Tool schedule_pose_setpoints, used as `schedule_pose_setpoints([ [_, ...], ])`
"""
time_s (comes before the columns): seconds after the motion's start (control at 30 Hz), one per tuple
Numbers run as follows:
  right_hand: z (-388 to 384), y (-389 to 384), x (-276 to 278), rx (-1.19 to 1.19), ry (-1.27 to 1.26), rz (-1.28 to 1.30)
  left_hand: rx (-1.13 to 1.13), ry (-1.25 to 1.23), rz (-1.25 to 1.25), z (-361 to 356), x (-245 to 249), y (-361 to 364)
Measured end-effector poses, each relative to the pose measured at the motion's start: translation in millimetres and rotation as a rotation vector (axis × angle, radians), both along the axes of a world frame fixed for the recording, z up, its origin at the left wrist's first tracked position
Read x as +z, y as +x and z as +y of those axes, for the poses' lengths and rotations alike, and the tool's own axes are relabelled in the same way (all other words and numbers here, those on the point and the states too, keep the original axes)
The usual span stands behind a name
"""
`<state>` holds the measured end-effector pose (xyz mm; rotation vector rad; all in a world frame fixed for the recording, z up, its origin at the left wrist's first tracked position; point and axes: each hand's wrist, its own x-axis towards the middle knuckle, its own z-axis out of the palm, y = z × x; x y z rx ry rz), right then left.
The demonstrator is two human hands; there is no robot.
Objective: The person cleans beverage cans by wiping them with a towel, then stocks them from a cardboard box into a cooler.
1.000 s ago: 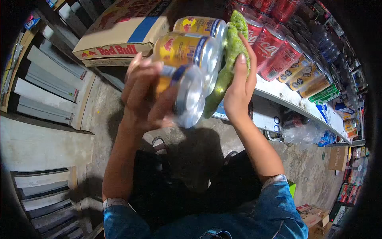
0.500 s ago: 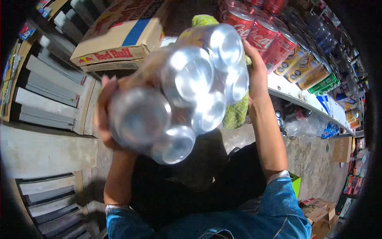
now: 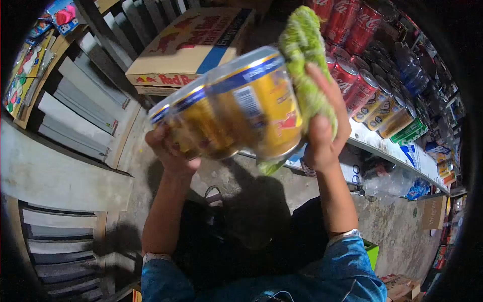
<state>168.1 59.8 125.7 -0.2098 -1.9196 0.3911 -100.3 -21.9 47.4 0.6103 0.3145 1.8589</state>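
Note:
A shrink-wrapped pack of gold and blue Red Bull cans (image 3: pixel 229 108) is held tilted in front of me, its sides facing me. My left hand (image 3: pixel 172 151) grips the pack's lower left end, fingers closed round it. At the other end, my right hand (image 3: pixel 327 118) clasps a fuzzy lime-green cloth (image 3: pixel 307 60) with thumb and fingers. The cloth lies between that hand and the right end of the pack, pressed against the cans. Part of the cloth hangs below the pack.
A Red Bull carton (image 3: pixel 188 45) stands behind the pack. Red Coca-Cola cans (image 3: pixel 347 75), gold cans and a green can (image 3: pixel 410 132) line a white shelf (image 3: pixel 377 143) at the right. Plastic bottles lie below it. A slatted wooden structure (image 3: pixel 75 105) is on the left.
The pack has turned from showing its silver can ends to showing its printed sides. The green cloth, mostly hidden behind the pack before, now shows under my right hand.

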Motion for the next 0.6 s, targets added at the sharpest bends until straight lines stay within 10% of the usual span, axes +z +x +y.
schedule_pose_setpoints([
  [0.07, 7.0, -13.8, -6.3, -0.152, -0.384, 0.286, -0.083, 0.047, -0.031, -0.2, -4.1, -0.7],
  [0.3, 3.8, -10.9, -16.1, -0.198, 0.047, 0.138, -0.164, -0.117, -0.126, 1.3, 6.2, 18.8],
  [0.43, 6.1, -24.7, -22.9, -0.218, -0.381, 0.304, -0.124, -0.165, -0.024, 8.1, 13.3, 24.5],
  [0.6, 17.6, -23.0, -31.9, -0.289, -0.176, 0.257, -0.193, -0.238, 0.108, 7.5, 10.0, 33.7],
])
